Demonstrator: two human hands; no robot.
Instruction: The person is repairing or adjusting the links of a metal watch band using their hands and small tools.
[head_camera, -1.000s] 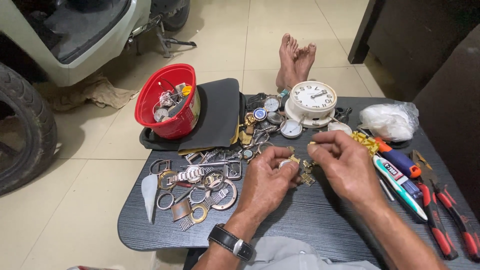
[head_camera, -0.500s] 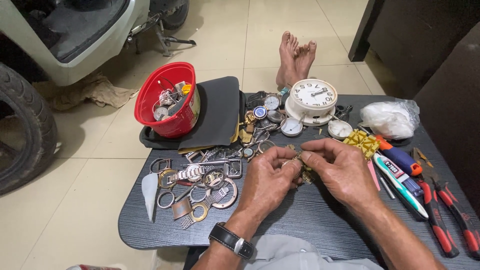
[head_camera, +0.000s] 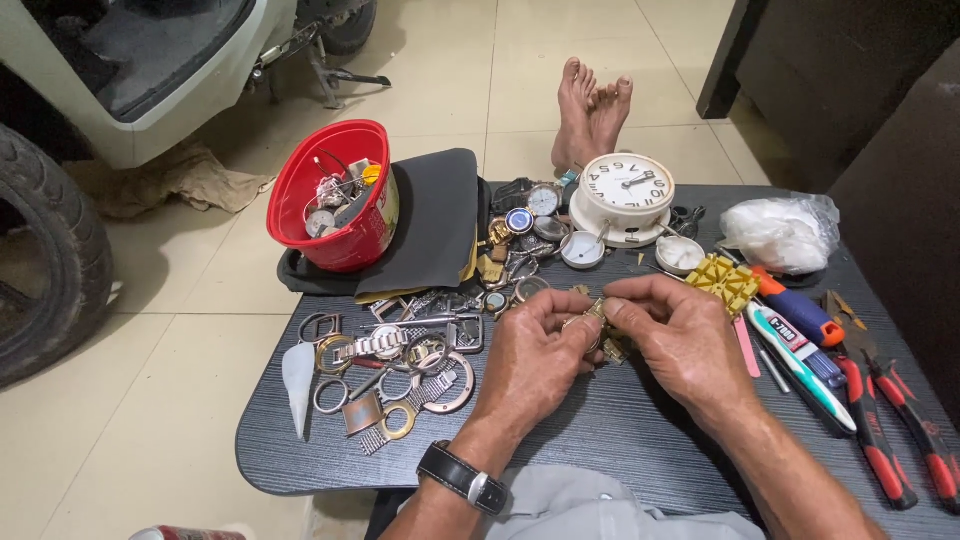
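Both hands, left (head_camera: 535, 345) and right (head_camera: 680, 335), pinch a small gold metal watch piece (head_camera: 598, 318) above the dark grained surface (head_camera: 600, 440), mid-way along it

Left hand (head_camera: 535, 345) and right hand (head_camera: 680, 335) pinching gold watch band (head_camera: 600, 322), dark table (head_camera: 600, 440)

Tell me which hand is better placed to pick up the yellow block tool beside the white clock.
Probably the right hand. The yellow block tool lies just beyond its knuckles, while the left hand is farther away. Both pinch a small gold watch part.
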